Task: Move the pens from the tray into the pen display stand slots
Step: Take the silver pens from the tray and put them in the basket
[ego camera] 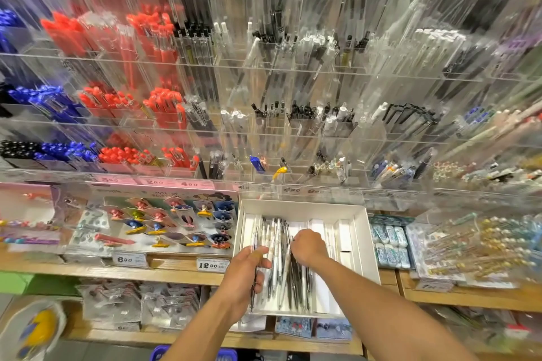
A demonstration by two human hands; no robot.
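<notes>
Right, both hands are down in the white tray (359, 231), which sits on the wooden shelf (176, 271) just under the clear pen display stand (264, 73). Left hand (249, 269) has its fingers curled round a dark slim pen (254, 281), thumb on top, the pen running lengthways out past the heel of the hand toward the tray's near edge. Right hand (308, 246) is knuckles-up over the loose pens (281, 243), fingertips tucked down among them; it looks to be pinching one or two, though motion blur makes that hard to tell for sure. Between the two hands lies the bundle of white and dark pens, fanned along the tray's length, some touching the left fingers. Beyond the right hand, white boxes (343, 231) stand in the tray's far-right part. Above both hands the stand's slots hold red, blue, black and clear pens, tips up. Left of the left hand, a card of small colourful clips (176, 220); below it, price tags (211, 265) on the shelf edge. Right of the right hand, packs of erasers (390, 243).
</notes>
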